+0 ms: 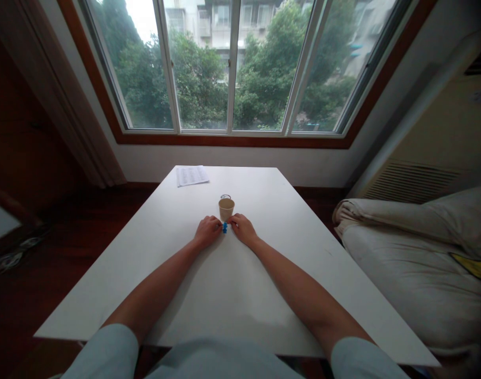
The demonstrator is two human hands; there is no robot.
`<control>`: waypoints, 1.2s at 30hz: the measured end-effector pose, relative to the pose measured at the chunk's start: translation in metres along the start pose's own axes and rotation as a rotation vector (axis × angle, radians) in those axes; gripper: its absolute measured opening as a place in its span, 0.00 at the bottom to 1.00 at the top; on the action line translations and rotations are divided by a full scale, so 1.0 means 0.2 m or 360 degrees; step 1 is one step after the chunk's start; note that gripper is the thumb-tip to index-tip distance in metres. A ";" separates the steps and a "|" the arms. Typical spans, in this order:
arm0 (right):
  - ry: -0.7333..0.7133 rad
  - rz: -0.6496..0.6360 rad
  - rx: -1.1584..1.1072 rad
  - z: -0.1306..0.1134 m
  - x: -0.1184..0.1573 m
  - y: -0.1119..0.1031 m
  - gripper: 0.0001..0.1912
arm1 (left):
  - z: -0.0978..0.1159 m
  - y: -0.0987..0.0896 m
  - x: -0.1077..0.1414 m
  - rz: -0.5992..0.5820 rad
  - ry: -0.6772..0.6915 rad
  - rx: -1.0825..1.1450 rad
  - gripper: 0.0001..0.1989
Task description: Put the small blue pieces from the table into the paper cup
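Small blue piece (224, 228) is seen on the white table (232, 300), between the two hands, just on the near side of the paper cup (226, 209). Its long axis is run roughly near-to-far, in line with the cup; far end is pointed at the cup, near end at the person. Front and back cannot be told apart at this size, nor whether it is stood up or laid flat.

Left hand (208, 231) is set at the piece's left side, fingers bent, tips brought close together next to it; a firm hold cannot be confirmed. Right hand (243, 229) is placed opposite, fingers curled, thumb and fingertips slightly parted near the cup's base and the piece; whether anything is gripped cannot be told.

Cup is stood upright, mouth up, tan; inner wall is shown, bottom is hidden, so contents cannot be judged. Behind it a thin dark loop (225, 196) is laid. Printed papers (192, 176) are placed at the far left corner.
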State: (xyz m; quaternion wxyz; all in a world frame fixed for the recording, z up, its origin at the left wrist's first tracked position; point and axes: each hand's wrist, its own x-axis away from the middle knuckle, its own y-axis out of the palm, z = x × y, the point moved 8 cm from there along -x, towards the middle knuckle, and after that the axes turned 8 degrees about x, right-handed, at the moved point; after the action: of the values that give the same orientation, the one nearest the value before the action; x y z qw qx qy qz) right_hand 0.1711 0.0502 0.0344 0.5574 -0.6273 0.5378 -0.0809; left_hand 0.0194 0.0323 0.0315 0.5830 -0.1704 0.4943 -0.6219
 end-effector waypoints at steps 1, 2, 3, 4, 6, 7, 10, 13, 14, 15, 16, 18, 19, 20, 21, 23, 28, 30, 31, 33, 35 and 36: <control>0.0009 -0.0004 0.0001 0.00 0.00 0.00 0.13 | 0.00 0.00 0.00 -0.0007 -0.0006 -0.0011 0.09; 0.0015 -0.0008 0.0002 0.01 0.00 0.01 0.13 | 0.00 0.00 0.00 -0.0011 -0.0010 -0.0020 0.10; 0.0018 -0.0011 0.0002 0.01 0.00 0.01 0.13 | 0.00 0.00 0.00 -0.0012 -0.0007 -0.0026 0.10; 0.0020 -0.0010 0.0001 0.01 0.00 0.01 0.13 | 0.00 0.00 0.00 -0.0012 0.0001 -0.0029 0.10; 0.0021 0.0001 -0.0004 0.01 -0.01 0.01 0.13 | 0.01 0.00 0.00 -0.0012 0.0020 -0.0032 0.10; 0.0017 0.0011 -0.0009 0.01 -0.01 0.01 0.13 | 0.01 0.00 0.00 -0.0012 0.0025 -0.0033 0.10; 0.0005 0.0034 -0.0023 0.01 -0.01 0.01 0.12 | 0.01 0.00 0.00 -0.0014 0.0010 -0.0043 0.10; 0.0008 0.0049 -0.0035 0.01 -0.01 0.01 0.12 | 0.01 0.00 0.00 -0.0017 0.0000 -0.0030 0.10; 0.0011 0.0053 -0.0039 0.01 -0.01 0.01 0.11 | 0.01 0.00 0.00 -0.0018 0.0005 -0.0021 0.10; 0.0009 0.0055 -0.0045 0.01 -0.01 0.01 0.11 | 0.01 0.00 0.00 -0.0017 0.0010 -0.0014 0.10; 0.0006 0.0057 -0.0051 0.01 -0.01 0.01 0.12 | 0.01 0.00 0.00 -0.0015 0.0016 -0.0009 0.11; -0.0002 0.0059 -0.0062 0.01 -0.01 0.01 0.11 | 0.02 -0.01 0.00 -0.0006 0.0023 -0.0004 0.12; -0.0004 0.0061 -0.0066 0.01 -0.01 0.01 0.11 | 0.02 -0.01 0.01 -0.0001 0.0024 -0.0005 0.12; -0.0005 0.0063 -0.0068 0.01 -0.01 0.00 0.11 | 0.02 -0.01 0.01 0.0001 0.0025 -0.0005 0.12; -0.0005 0.0065 -0.0068 0.01 -0.01 0.01 0.11 | 0.02 -0.01 0.01 0.0000 0.0025 -0.0006 0.12; -0.0003 0.0070 -0.0064 0.01 -0.01 0.01 0.11 | 0.02 -0.01 0.01 -0.0011 0.0024 -0.0010 0.11; -0.0012 0.0081 -0.0065 0.02 -0.01 0.01 0.11 | 0.02 0.00 0.01 -0.0027 0.0021 -0.0017 0.09; -0.0015 0.0085 -0.0067 0.02 -0.01 0.01 0.11 | 0.02 0.00 0.01 -0.0028 0.0021 -0.0024 0.09; -0.0019 0.0088 -0.0070 0.02 -0.01 0.01 0.11 | 0.01 0.00 0.01 -0.0028 0.0020 -0.0029 0.09; -0.0032 0.0093 -0.0077 0.02 -0.01 0.01 0.11 | 0.01 0.01 0.00 -0.0024 0.0018 -0.0036 0.09; -0.0046 0.0095 -0.0081 0.02 -0.01 0.01 0.11 | 0.00 0.01 0.00 -0.0017 0.0015 -0.0037 0.08; -0.0047 0.0094 -0.0079 0.02 -0.01 0.01 0.11 | 0.00 0.01 0.00 -0.0015 0.0015 -0.0035 0.08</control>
State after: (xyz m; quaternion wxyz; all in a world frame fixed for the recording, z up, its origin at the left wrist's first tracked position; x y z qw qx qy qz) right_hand 0.1714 0.0537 0.0326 0.5516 -0.6259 0.5498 -0.0418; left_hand 0.0210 0.0319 0.0292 0.5758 -0.1763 0.5031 -0.6199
